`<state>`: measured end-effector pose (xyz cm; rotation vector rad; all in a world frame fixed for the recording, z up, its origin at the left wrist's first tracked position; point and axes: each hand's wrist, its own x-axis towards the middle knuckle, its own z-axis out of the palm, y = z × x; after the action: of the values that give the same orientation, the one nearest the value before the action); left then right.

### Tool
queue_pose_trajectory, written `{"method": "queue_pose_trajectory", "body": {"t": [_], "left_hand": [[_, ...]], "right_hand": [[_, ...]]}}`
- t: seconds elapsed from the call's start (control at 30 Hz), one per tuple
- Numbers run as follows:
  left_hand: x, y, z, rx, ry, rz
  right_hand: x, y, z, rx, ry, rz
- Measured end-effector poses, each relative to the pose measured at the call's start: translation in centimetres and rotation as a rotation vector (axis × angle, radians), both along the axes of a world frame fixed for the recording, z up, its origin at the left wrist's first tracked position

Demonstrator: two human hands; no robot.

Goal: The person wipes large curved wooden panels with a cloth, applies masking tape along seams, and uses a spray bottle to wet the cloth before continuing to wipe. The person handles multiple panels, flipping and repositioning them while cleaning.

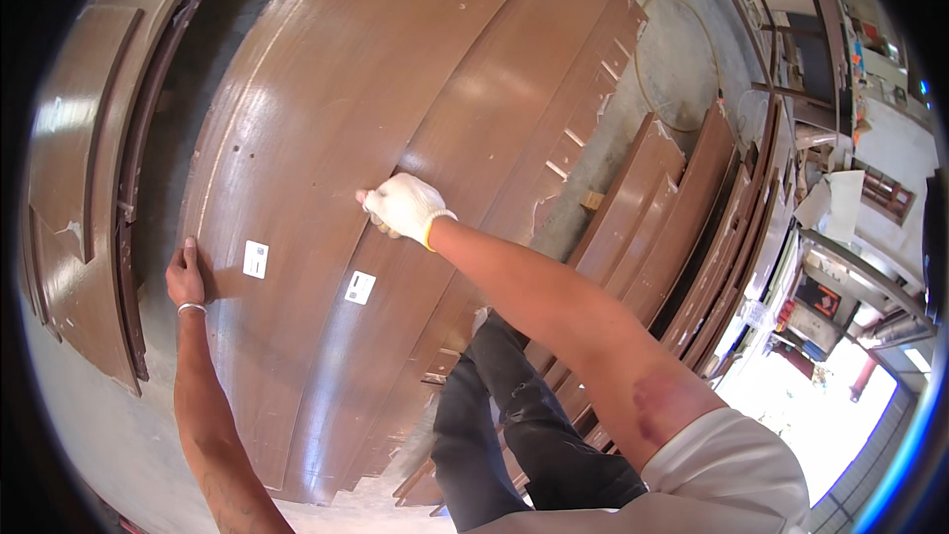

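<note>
Brown panels (pixel 306 168) lie below, touching both hands (pixel 407 206).

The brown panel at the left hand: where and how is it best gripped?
Probably by the brown panel's long left edge, from the left: it lies flat, with that edge facing a floor gap; the left hand is there.

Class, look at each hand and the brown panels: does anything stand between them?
Nothing visible stands between the left hand and the brown panels. At the right hand, the only visible barrier is a white glove; the hand's underside is hidden.
</note>
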<state>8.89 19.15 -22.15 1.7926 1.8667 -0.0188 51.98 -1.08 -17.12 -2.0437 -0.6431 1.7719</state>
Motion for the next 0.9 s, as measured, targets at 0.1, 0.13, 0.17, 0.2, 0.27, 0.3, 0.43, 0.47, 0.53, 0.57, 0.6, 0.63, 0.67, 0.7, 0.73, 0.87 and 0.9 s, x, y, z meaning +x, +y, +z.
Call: {"method": "queue_pose_trajectory", "body": {"t": [0.1, 0.13, 0.17, 0.2, 0.27, 0.3, 0.43, 0.47, 0.53, 0.57, 0.6, 0.63, 0.67, 0.7, 0.73, 0.87, 0.9], "left_hand": [[0.1, 0.1, -0.3, 0.074, 0.07, -0.055], [-0.1, -0.1, -0.4, 0.118, 0.084, -0.08], [-0.3, 0.2, -0.4, 0.027, 0.142, -0.062], [-0.6, 0.4, -0.5, 0.034, 0.089, -0.046], [-0.5, 0.1, -1.1, 0.143, 0.008, 0.017], [-0.8, 0.2, -0.9, 0.119, 0.083, 0.036], [-0.7, 0.3, -0.7, 0.051, 0.018, -0.063], [-0.6, 0.4, -0.5, 0.036, 0.066, -0.055], [-0.3, 0.3, -0.1, 0.028, 0.082, -0.02], [-0.3, 0.3, 0.0, 0.011, 0.046, 0.002], [-0.2, 0.3, 0.0, 0.006, 0.012, 0.009], [-0.2, 0.3, 0.1, 0.01, -0.011, 0.022], [-0.2, 0.3, 0.1, 0.005, -0.027, 0.022], [-0.2, 0.3, 0.0, 0.01, -0.037, 0.03], [-0.3, 0.4, 0.0, 0.013, -0.048, 0.033], [-0.6, 0.5, -0.1, -0.023, -0.025, 0.058], [-0.5, 0.4, -0.1, -0.022, -0.002, 0.079]], "right_hand": [[0.9, 0.5, -0.9, -0.212, 0.538, -0.569], [0.9, 0.3, -1.0, -0.202, 0.508, -0.521], [1.2, 0.3, -1.2, -0.199, 0.473, -0.496], [1.0, 0.1, -1.3, -0.183, 0.484, -0.484], [1.6, 0.4, -1.6, -0.207, 0.532, -0.42], [1.5, 0.1, -1.5, -0.215, 0.558, -0.36], [1.7, 0.5, -1.6, -0.22, 0.499, -0.134], [1.7, 0.7, -1.6, -0.272, 0.503, -0.134], [1.2, 0.8, -1.4, -0.212, 0.491, -0.082], [0.9, 0.6, -1.2, -0.189, 0.446, -0.074], [0.5, 0.5, -1.1, -0.211, 0.411, -0.07], [0.2, 0.4, -1.0, -0.211, 0.416, -0.08], [-0.2, 0.3, -0.8, -0.182, 0.415, -0.118], [-0.5, 0.2, -0.8, -0.176, 0.441, -0.148], [-0.8, 0.1, -0.8, -0.17, 0.466, -0.183], [-1.3, 0.0, -0.9, -0.202, 0.478, -0.238], [-1.4, 0.0, -0.9, -0.207, 0.471, -0.249]]}}
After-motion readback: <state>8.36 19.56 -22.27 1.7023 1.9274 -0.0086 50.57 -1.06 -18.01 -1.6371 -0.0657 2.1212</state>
